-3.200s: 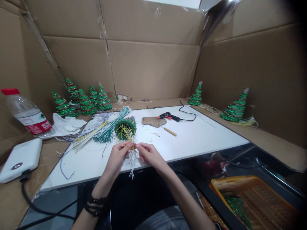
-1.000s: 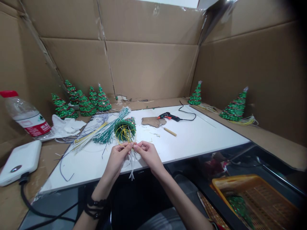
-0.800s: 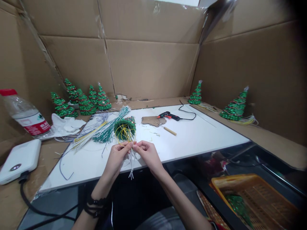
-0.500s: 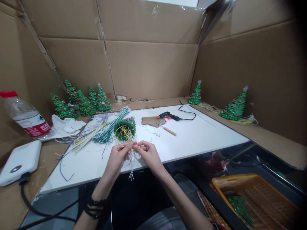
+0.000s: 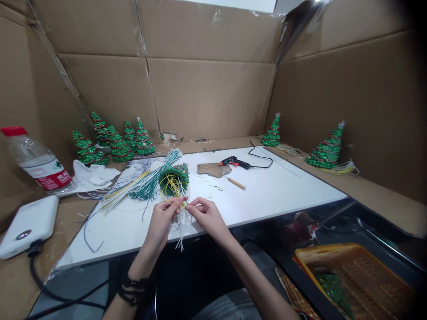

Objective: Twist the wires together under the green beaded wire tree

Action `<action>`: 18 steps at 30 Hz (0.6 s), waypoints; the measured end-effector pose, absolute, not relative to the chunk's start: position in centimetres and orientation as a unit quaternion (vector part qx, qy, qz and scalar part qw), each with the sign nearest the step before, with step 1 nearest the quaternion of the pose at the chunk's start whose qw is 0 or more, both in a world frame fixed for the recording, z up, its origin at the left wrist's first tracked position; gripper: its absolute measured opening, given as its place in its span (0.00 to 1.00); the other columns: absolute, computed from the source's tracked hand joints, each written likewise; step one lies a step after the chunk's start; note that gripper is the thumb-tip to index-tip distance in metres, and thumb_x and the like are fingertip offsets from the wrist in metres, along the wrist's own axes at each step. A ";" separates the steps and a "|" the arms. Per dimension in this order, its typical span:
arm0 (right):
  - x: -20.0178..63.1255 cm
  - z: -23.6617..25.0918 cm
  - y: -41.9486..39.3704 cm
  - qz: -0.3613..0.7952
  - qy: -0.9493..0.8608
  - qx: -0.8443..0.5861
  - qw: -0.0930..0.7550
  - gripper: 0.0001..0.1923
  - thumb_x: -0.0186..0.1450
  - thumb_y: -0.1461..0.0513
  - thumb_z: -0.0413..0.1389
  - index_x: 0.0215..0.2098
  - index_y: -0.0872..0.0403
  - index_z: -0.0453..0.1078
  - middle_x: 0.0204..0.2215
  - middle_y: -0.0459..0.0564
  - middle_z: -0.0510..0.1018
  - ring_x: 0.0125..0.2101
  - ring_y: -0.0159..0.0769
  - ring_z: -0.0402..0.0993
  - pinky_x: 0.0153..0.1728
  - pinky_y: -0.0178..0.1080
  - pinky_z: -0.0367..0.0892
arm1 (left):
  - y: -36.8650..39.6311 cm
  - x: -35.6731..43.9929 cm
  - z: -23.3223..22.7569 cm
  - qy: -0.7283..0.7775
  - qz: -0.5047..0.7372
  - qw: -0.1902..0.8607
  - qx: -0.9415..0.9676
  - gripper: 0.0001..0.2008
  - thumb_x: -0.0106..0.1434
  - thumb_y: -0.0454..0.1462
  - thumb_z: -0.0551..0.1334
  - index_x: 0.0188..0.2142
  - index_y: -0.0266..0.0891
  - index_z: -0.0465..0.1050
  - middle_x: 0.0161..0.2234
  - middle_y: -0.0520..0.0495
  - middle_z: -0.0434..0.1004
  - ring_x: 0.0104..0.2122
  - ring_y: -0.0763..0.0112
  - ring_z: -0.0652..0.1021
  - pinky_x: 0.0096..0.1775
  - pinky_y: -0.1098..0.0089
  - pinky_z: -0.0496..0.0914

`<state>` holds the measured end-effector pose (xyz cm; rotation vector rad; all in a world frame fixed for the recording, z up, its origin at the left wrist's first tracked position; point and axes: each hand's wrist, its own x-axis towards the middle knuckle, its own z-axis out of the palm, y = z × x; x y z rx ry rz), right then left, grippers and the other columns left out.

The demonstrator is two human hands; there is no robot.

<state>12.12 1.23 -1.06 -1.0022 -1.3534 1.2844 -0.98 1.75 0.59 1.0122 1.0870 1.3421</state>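
A small green beaded tree (image 5: 174, 178) lies on its side on the white board (image 5: 267, 191), its open base facing me with yellow wires (image 5: 176, 189) spilling out. My left hand (image 5: 162, 221) pinches the yellow wires just below the base. My right hand (image 5: 206, 216) pinches a thin wire beside it, fingertips nearly touching the left ones. A bunch of white wires (image 5: 181, 231) hangs down from between my hands over the board's front edge.
Green and white wire bundles (image 5: 147, 178) lie left of the tree. A glue gun (image 5: 235, 162), cardboard scrap (image 5: 212, 168) and wooden-handled tool (image 5: 235, 182) lie behind. Finished trees (image 5: 115, 143) stand left; two more (image 5: 327, 151) stand right. Water bottle (image 5: 35, 160), white device (image 5: 28, 224), orange basket (image 5: 356, 278).
My hands stay at the tree's base, working the wires with small finger movements. The hanging white wires have slipped slightly lower. Nothing else has moved.
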 end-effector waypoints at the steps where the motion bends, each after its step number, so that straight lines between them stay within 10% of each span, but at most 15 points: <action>1: 12.1 -1.1 1.2 0.528 -0.558 -0.412 0.490 0.11 0.57 0.55 0.54 0.26 0.56 0.62 0.11 0.35 0.55 0.13 0.22 0.44 0.14 0.29 0.40 | 1.8 -1.0 0.6 0.459 0.564 0.541 0.423 0.13 0.45 0.42 0.68 0.27 0.34 0.79 0.14 0.56 0.61 0.17 0.82 0.59 0.19 0.77 0.51; 18: 12.0 -1.3 0.9 0.491 -0.586 -0.397 0.507 0.11 0.58 0.56 0.54 0.28 0.56 0.65 0.11 0.35 0.55 0.13 0.23 0.47 0.15 0.28 0.44 | 1.9 -1.3 0.4 0.455 0.566 0.546 0.418 0.15 0.46 0.43 0.67 0.29 0.33 0.78 0.15 0.57 0.58 0.17 0.82 0.57 0.19 0.77 0.48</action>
